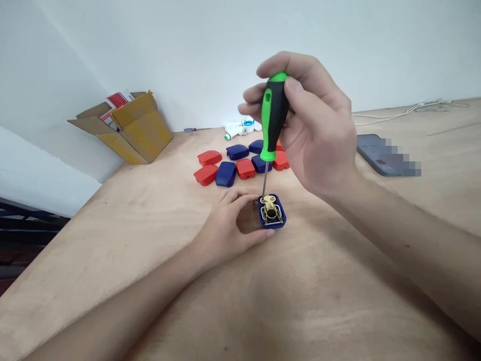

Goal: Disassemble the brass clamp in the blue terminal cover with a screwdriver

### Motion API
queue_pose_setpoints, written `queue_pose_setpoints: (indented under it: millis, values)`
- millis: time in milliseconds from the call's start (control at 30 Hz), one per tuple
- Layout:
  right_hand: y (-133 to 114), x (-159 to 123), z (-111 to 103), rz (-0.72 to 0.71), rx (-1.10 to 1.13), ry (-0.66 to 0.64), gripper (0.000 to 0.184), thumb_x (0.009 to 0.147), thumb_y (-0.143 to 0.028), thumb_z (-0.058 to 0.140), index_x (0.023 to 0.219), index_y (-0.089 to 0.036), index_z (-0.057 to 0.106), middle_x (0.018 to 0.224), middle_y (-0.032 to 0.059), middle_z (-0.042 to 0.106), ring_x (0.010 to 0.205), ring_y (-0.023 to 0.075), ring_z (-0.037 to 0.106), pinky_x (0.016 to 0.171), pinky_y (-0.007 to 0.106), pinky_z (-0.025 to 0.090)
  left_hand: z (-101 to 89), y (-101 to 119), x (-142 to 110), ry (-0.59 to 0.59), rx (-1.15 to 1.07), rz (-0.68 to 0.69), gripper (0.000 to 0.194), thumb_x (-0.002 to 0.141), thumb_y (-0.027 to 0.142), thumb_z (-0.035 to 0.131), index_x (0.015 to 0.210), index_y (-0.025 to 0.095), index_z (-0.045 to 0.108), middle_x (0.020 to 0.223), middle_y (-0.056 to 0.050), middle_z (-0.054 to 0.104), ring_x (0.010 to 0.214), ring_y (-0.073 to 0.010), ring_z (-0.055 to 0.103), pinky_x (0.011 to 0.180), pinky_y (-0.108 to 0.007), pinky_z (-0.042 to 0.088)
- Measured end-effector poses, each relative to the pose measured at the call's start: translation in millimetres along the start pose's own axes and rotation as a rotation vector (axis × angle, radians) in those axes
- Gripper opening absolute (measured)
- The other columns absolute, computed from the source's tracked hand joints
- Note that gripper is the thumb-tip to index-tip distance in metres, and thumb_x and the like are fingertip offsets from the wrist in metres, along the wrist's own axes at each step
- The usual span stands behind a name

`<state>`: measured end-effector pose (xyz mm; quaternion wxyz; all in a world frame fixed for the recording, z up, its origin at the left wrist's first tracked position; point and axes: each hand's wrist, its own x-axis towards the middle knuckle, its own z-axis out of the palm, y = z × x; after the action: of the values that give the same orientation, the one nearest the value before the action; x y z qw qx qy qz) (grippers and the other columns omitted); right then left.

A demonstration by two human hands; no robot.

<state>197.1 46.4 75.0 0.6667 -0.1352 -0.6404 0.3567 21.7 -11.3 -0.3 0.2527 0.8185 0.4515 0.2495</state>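
On the counter point(180, 301), my left hand point(225, 223) grips the blue case point(283, 216), metal parts up; right hand point(325, 133) holds the green-black screwdriver point(276, 113) upright, tip at the brass plate point(269, 202).

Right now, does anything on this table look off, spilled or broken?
Nothing looks spilled or broken. It's only slightly untidy: the cardboard box gapes open with its flaps splayed, and loose cables trail along the wall. The blue case sits flat, steadied by your left hand.
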Motion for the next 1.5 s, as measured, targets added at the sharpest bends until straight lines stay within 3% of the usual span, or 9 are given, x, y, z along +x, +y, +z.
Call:
queue_pose_setpoints:
  millis: [133, 267, 367, 467, 600, 800, 1033, 1167, 1500]
  values:
    - [0, 0, 0, -0.082, -0.175, 0.044, 0.011, 0.094, -0.021, 0.071, 0.103, -0.025, 0.071, 0.113, 0.0035, 0.068, 0.096, 0.0185, 0.064, 0.093, 0.035, 0.057, 0.3, 0, 1, 0.004, -0.011, 0.001, 0.06, 0.081, 0.048, 0.083, 0.132, 0.026, 0.061, 0.137, -0.006, 0.06, 0.128, -0.0257, 0.057, 0.114, -0.046, 0.047]
    - [0, -1, -2, -0.01, -0.092, -0.005, 0.019, 0.102, -0.023, 0.055, 0.112, -0.031, 0.069, 0.124, 0.0018, 0.069, 0.11, 0.0211, 0.067, 0.095, 0.038, 0.059, 0.2, -1, 1, 0.001, -0.003, 0.001, 0.06, 0.08, 0.047, 0.084, 0.132, 0.026, 0.062, 0.136, -0.006, 0.06, 0.127, -0.0254, 0.057, 0.115, -0.046, 0.047]
    - [-1, -1, -3, 0.056, -0.037, -0.049, 0.024, 0.104, -0.026, 0.045, 0.109, -0.031, 0.069, 0.113, 0.0024, 0.073, 0.106, 0.023, 0.071, 0.098, 0.042, 0.059, 0.0, -1, 1, -0.002, 0.002, -0.001, 0.062, 0.079, 0.048, 0.084, 0.132, 0.025, 0.062, 0.136, -0.006, 0.06, 0.127, -0.0253, 0.056, 0.115, -0.045, 0.047]
    - [-4, -3, 1, 0.01, -0.202, 0.036, 0.009, 0.1, -0.031, 0.061, 0.105, -0.032, 0.068, 0.119, -0.0001, 0.07, 0.103, 0.0205, 0.068, 0.092, 0.036, 0.06, 0.4, 0, 1, -0.005, -0.006, 0.0, 0.061, 0.08, 0.048, 0.084, 0.133, 0.025, 0.062, 0.137, -0.006, 0.059, 0.129, -0.0248, 0.055, 0.115, -0.045, 0.046]
    - [-3, -5, 2, -0.046, -0.252, 0.008, 0.024, 0.097, -0.028, 0.067, 0.121, -0.034, 0.067, 0.114, 0.0005, 0.069, 0.097, 0.018, 0.067, 0.088, 0.033, 0.06, 0.9, 1, 3, -0.003, -0.005, -0.001, 0.06, 0.08, 0.047, 0.084, 0.132, 0.026, 0.062, 0.137, -0.006, 0.06, 0.128, -0.0249, 0.056, 0.115, -0.045, 0.046]
    - [12, -2, -12, -0.007, -0.219, 0.03, 0.029, 0.1, -0.055, 0.054, 0.123, -0.041, 0.064, 0.107, 0.0019, 0.071, 0.085, 0.0222, 0.068, 0.071, 0.038, 0.059, -0.2, 1, 2, -0.001, 0.008, 0.009, 0.061, 0.08, 0.047, 0.084, 0.133, 0.026, 0.061, 0.136, -0.005, 0.061, 0.128, -0.0258, 0.056, 0.114, -0.046, 0.047]
    - [4, 5, -13, 0.004, -0.118, 0.127, 0.03, 0.098, -0.029, 0.045, 0.115, -0.038, 0.069, 0.098, 0.0036, 0.063, 0.078, 0.0228, 0.057, 0.062, 0.037, 0.049, -0.8, 0, 1, -0.01, -0.003, 0.008, 0.06, 0.08, 0.044, 0.085, 0.133, 0.027, 0.063, 0.139, -0.004, 0.061, 0.13, -0.0257, 0.056, 0.115, -0.046, 0.046]
    - [3, 5, -12, 0.023, -0.088, 0.115, 0.027, 0.097, -0.032, 0.048, 0.11, -0.039, 0.07, 0.093, 0.0042, 0.061, 0.073, 0.0239, 0.054, 0.057, 0.038, 0.044, -1.2, -1, 1, -0.004, -0.009, 0.011, 0.06, 0.08, 0.044, 0.084, 0.133, 0.028, 0.062, 0.139, -0.004, 0.061, 0.13, -0.0247, 0.056, 0.115, -0.045, 0.047]
    - [10, 0, -9, 0.076, -0.146, 0.161, 0.026, 0.098, -0.038, 0.046, 0.115, -0.041, 0.067, 0.096, 0.0028, 0.064, 0.073, 0.0234, 0.056, 0.06, 0.038, 0.048, -2.0, 3, 2, -0.009, -0.003, -0.006, 0.06, 0.08, 0.045, 0.084, 0.133, 0.028, 0.062, 0.137, -0.005, 0.061, 0.128, -0.0266, 0.057, 0.114, -0.048, 0.048]
